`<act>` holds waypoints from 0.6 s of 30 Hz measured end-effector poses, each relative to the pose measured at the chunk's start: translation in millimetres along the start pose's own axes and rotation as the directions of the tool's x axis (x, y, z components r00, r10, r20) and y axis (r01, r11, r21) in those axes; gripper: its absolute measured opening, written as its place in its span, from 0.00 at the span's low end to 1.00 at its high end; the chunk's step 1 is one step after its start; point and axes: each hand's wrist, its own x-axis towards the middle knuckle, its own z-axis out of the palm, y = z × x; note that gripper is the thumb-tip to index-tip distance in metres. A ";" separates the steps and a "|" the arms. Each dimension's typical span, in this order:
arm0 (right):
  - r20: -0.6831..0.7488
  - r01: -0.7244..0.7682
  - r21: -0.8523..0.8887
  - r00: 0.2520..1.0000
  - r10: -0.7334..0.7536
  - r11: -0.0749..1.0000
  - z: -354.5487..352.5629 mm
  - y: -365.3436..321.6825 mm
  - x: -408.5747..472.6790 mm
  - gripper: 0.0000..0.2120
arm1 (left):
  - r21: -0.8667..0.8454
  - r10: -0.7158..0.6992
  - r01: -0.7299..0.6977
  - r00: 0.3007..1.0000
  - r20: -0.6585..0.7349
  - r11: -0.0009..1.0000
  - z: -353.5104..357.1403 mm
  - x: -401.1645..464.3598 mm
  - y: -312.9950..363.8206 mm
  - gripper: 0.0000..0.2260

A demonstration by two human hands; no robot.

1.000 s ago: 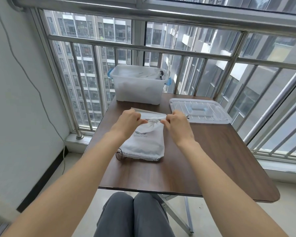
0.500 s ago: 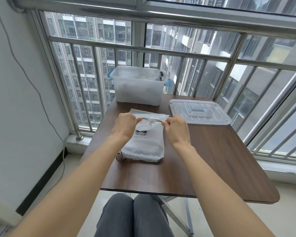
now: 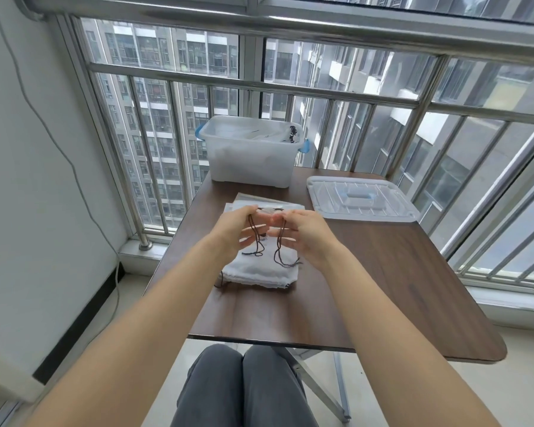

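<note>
Dead centre of the frame, the left hand (image 3: 233, 231) pinches a dark cord (image 3: 255, 238) and the right hand (image 3: 310, 234) pinches a second cord (image 3: 278, 248), fingertips nearly meeting (loose ends trail onto the cloth). Under them the white pouch (image 3: 259, 271) lies flat on the bench (image 3: 383, 288). Higher up stand a clear tub (image 3: 250, 155) and, to its right, a lid (image 3: 361, 200).
</note>
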 end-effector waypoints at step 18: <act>0.172 0.104 -0.041 0.980 -0.096 0.994 10.2 6.9 -4.5 0.13 | -0.112 0.029 -0.011 0.987 0.161 0.994 -2.3 -3.1 -2.9 0.09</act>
